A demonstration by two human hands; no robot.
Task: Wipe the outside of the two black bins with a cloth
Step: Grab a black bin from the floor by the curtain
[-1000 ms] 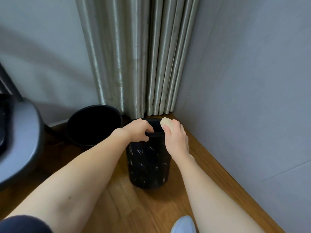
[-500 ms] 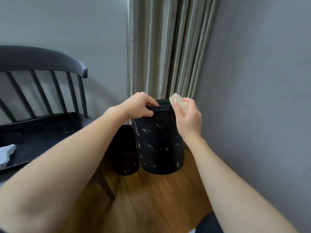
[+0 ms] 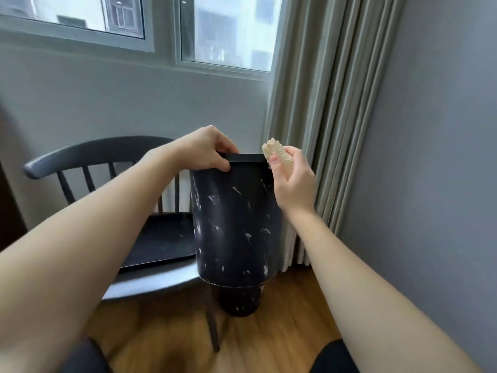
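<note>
A black bin with white flecks hangs in the air in front of me. My left hand grips its rim at the top left. My right hand holds a small beige cloth against the rim's right side. Below the raised bin, the second black bin stands on the wooden floor, mostly hidden behind the first.
A black chair with a dark tray on its seat stands to the left. Grey curtains hang at the right beside a grey wall. A window is above. The wooden floor lies below.
The bin has been lifted from the floor to chest height, both hands staying at its rim. The view has risen, and the window and chair now show.
</note>
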